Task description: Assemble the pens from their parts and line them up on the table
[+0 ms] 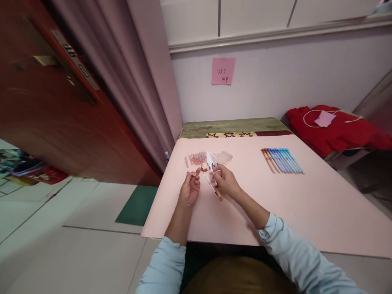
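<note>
Pen: light, stiff, probably slick. Right hand closed around barrel; left hand pinching cap; table far edge.

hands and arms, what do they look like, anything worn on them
Two bare hands, the left hand and the right hand, with no gloves. Both arms wear light blue long sleeves: left sleeve and right sleeve, pushed up the forearms.
</note>
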### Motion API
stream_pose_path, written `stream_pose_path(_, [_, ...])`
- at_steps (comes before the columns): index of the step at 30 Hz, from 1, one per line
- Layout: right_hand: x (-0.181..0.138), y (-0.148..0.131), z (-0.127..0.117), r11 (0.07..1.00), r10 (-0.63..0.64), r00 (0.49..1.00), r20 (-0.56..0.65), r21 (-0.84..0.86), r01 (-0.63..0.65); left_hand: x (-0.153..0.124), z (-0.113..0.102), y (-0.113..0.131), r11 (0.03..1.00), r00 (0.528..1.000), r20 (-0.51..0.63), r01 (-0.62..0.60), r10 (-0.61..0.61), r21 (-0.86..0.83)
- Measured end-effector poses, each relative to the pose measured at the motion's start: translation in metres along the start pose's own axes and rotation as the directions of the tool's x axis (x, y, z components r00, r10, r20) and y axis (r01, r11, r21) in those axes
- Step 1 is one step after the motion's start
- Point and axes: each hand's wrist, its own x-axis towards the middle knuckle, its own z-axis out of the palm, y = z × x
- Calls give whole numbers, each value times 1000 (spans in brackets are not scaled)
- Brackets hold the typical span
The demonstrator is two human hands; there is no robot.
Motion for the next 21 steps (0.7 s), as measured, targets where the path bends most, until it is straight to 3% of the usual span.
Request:
stream_pose_path(7, [0,-9,22,1000,0,994,111,27,-3,-2,-4,-6,996,997,58,43,-48,81])
stream_pose_path(12, [-1,0,13,984,54,973,225,151,-89,-3,-3,-7,992,1000,21,-7,5,130])
stream_pose_path(14, [-1,7,-3,988,43,989,140,138,-63,-4,-3,-7,992,1000,-5,-10,10,126])
stream_pose_path(17, [-9,17,-37,998,42,996,-78,-43,-46,-4,-2,-6,995,1000,-4,-20,20,98])
stream_pose_path(21, [-32,21,-66,925,19,991,-132,-373,-68,-3,-1,-5,997,999,-2,-32,32,64])
